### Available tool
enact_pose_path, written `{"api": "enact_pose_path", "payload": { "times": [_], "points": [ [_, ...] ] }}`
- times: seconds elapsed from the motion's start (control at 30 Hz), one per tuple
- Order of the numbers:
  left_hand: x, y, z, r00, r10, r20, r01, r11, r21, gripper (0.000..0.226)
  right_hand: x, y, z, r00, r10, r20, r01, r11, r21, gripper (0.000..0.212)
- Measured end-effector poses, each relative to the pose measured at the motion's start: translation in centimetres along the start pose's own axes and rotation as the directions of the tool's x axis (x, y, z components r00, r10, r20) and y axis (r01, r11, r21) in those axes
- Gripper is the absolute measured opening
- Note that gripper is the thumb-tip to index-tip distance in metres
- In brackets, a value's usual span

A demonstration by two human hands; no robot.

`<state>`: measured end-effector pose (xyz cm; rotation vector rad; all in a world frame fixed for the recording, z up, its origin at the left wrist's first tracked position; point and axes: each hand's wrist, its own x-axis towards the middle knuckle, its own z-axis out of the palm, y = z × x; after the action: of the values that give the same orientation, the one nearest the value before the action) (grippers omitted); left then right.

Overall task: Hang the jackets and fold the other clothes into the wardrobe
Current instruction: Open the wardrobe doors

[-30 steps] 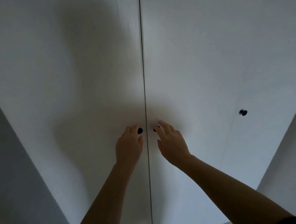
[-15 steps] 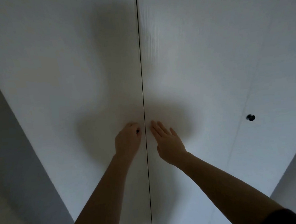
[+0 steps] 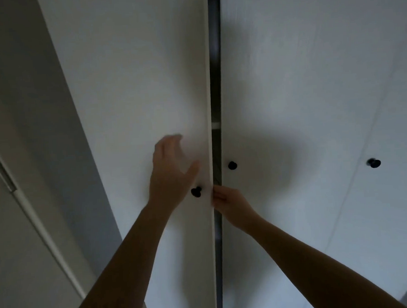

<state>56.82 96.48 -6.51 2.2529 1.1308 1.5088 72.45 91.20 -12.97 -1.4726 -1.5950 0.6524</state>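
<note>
On my feed I look up at the wardrobe (image 3: 289,101), which fills most of the view. Its left door (image 3: 134,86) stands slightly ajar, so a dark gap (image 3: 215,58) runs between it and the right door (image 3: 284,208). The left hand (image 3: 170,175) hovers before the left door just above its black knob (image 3: 196,192), fingers (image 3: 173,141) spread and released, grasping nothing. The right hand (image 3: 231,202) reaches to the gap below the right door's knob (image 3: 232,165), its fingers curled on the left door's free edge (I cannot tell how far they wrap behind it).
</note>
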Motion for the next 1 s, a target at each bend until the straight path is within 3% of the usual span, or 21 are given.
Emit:
{"api": "enact_pose_path", "payload": {
  "times": [0.07,0.13,0.27,0.4,0.57,0.73,0.87,1.0],
  "points": [
    [1.6,1.8,-1.3,0.999,-0.046,0.014,0.047,0.999,-0.01,0.093,-0.5,-0.7,0.1,1.0,-0.002,0.027,0.001,0.999,0.037,0.02],
    [2.4,3.3,-1.6,0.996,-0.087,0.021,0.087,0.996,0.008,0.105,-1.1,-1.1,0.3,0.998,-0.014,0.054,0.011,0.998,0.065,0.02],
    [1.7,4.5,-2.7,0.986,-0.153,-0.064,0.162,0.973,0.167,0.111,-2.1,-2.1,1.7,0.991,-0.018,0.129,0.002,0.993,0.117,0.02],
    [-0.1,4.1,-5.6,0.987,-0.155,-0.039,0.16,0.973,0.169,0.109,-3.1,-3.7,4.2,0.976,-0.022,0.216,-0.015,0.986,0.165,0.028],
    [-2.7,3.4,-12.0,0.979,-0.175,0.105,0.173,0.985,0.031,0.102,-4.5,-5.8,8.6,0.936,-0.08,0.344,0.004,0.976,0.218,0.039],
    [-5.3,1.1,-20.5,0.977,-0.136,0.163,0.146,0.988,-0.054,0.084,-4.6,-9.8,15.1,0.89,-0.171,0.422,0.04,0.953,0.301,0.092],
    [-6.6,-2.3,-26.7,0.983,-0.134,0.124,0.142,0.988,-0.061,0.041,-4.9,-13.3,21.4,0.913,-0.192,0.361,0.096,0.959,0.266,0.105],
    [-6.9,-6.0,-32.5,0.978,-0.161,0.132,0.174,0.981,-0.087,0.043,-5.3,-16.7,27.9,0.946,-0.199,0.255,0.141,0.963,0.23,0.106]
  ]
}}
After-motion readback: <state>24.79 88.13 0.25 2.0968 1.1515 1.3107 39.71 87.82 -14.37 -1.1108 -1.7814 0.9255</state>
